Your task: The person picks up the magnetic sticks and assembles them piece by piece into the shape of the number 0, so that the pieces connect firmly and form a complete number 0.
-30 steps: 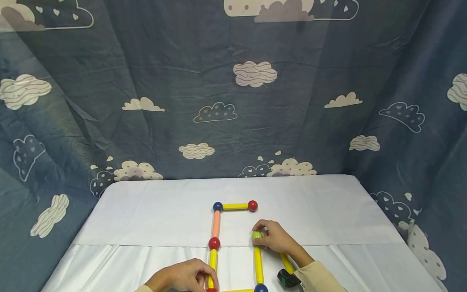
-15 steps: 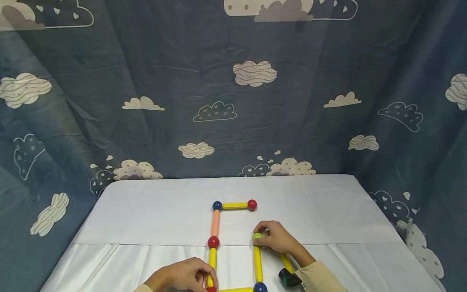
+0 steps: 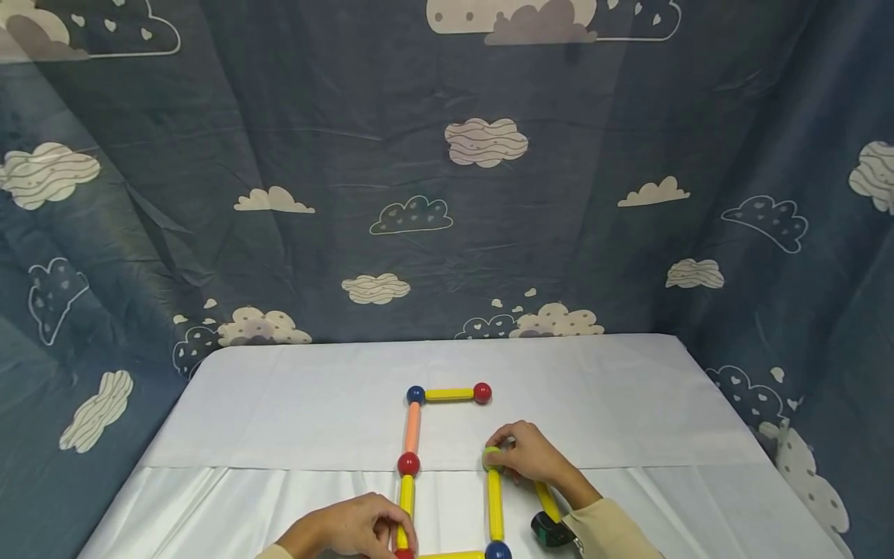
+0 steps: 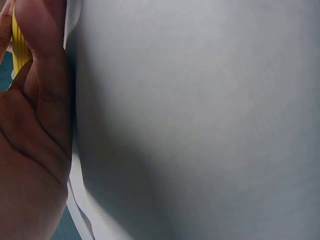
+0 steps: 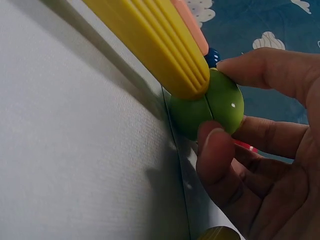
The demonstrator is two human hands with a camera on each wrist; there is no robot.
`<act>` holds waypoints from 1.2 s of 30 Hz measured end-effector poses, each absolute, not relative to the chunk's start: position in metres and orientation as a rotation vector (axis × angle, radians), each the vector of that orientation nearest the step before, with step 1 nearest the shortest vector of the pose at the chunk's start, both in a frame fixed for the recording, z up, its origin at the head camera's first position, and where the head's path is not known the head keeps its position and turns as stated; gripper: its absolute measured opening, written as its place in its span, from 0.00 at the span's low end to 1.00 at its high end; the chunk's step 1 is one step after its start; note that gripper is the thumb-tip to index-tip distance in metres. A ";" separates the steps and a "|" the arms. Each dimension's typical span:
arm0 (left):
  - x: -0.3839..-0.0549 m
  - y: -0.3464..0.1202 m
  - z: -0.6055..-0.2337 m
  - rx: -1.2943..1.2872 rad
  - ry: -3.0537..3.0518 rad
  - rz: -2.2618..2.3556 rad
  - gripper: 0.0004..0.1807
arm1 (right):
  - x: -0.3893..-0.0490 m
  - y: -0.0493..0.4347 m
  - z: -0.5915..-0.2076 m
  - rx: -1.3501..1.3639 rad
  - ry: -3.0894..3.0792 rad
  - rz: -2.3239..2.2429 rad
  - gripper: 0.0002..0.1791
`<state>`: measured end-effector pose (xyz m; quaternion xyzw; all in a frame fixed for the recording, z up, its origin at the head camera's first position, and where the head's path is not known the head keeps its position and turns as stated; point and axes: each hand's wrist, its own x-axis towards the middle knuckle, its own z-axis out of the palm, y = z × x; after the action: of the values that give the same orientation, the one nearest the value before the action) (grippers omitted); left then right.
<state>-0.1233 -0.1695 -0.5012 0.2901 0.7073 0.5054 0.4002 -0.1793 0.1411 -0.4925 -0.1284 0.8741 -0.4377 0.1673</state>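
Observation:
My right hand (image 3: pixel 531 454) pinches a green ball (image 5: pixel 227 102) between thumb and fingers. A ridged yellow rod (image 3: pixel 495 505) meets this ball and runs down to a blue ball (image 3: pixel 498 550). At the front left, my left hand (image 3: pixel 352 526) grips the lower part of another yellow rod (image 3: pixel 407 493), right by a red ball (image 3: pixel 403 554) it partly covers. In the left wrist view a strip of yellow rod (image 4: pixel 20 45) shows between the fingers. That rod's upper end joins a red ball (image 3: pixel 408 464), from which a pink rod (image 3: pixel 413 427) leads away.
At the back, a blue ball (image 3: pixel 415 395), yellow rod (image 3: pixel 449 394) and red ball (image 3: pixel 483 393) form a row. A yellow crossbar (image 3: pixel 452 555) lies at the front edge of view. Another yellow rod (image 3: pixel 548 503) lies beside my right wrist. A cloud-patterned curtain (image 3: pixel 545 256) surrounds the white table (image 3: pixel 594 388).
My right fingers have shifted slightly on the green ball, now covering more of it from above. My left hand stays where it was.

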 end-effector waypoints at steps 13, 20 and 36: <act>-0.123 -0.170 -0.502 0.726 1.786 1.280 0.09 | -0.180 0.141 -0.493 -0.393 2.458 -1.276 0.10; -0.122 -0.170 -0.502 0.702 1.773 1.294 0.09 | -0.180 0.141 -0.489 -0.382 2.454 -1.272 0.12; -0.120 -0.169 -0.499 0.653 1.798 1.288 0.08 | -0.174 0.168 -0.482 -0.251 2.642 -1.240 0.13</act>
<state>-0.1200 -0.1687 -0.4987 0.2587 0.7126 0.5106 0.4057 -0.1736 0.1678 -0.4815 -0.0853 0.8969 -0.4208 0.1058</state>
